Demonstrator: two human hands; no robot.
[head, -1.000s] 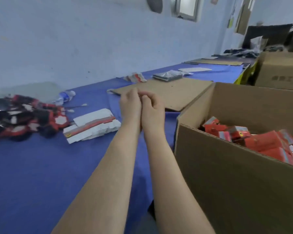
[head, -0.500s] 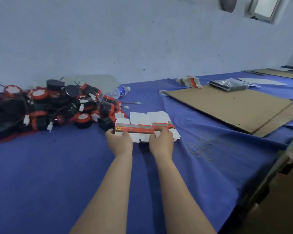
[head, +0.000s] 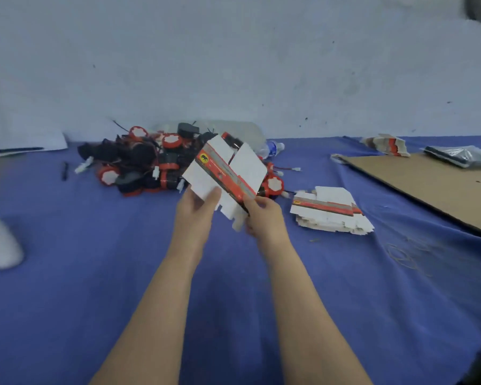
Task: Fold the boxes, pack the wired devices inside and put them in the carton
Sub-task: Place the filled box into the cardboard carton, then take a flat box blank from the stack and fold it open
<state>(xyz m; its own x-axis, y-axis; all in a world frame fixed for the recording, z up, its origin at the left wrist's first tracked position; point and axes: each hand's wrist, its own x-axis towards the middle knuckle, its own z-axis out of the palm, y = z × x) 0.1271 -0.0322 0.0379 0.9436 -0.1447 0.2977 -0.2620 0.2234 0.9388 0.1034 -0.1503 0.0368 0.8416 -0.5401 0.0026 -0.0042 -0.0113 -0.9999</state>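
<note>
Both hands hold one flat, unfolded box blank (head: 225, 173), white with a red and grey printed strip, lifted above the blue cloth. My left hand (head: 197, 208) pinches its lower left flap. My right hand (head: 263, 215) grips its lower right edge. Behind the blank lies a heap of black and red wired devices (head: 150, 165) with white connectors. A stack of more flat box blanks (head: 329, 215) lies on the cloth to the right of my hands. The carton is out of view.
A flat brown cardboard sheet (head: 433, 187) covers the right of the table, with a grey plastic bag (head: 461, 158) and a few crumpled blanks (head: 386, 145) beyond it. A plastic bottle (head: 271, 150) lies by the heap. A white object (head: 0, 245) sits far left. A wall stands close behind.
My hands went from above the carton's side to the stack and lifted one blank off it; the blank is now raised and tilted. The view has turned left, so the carton left the frame.
</note>
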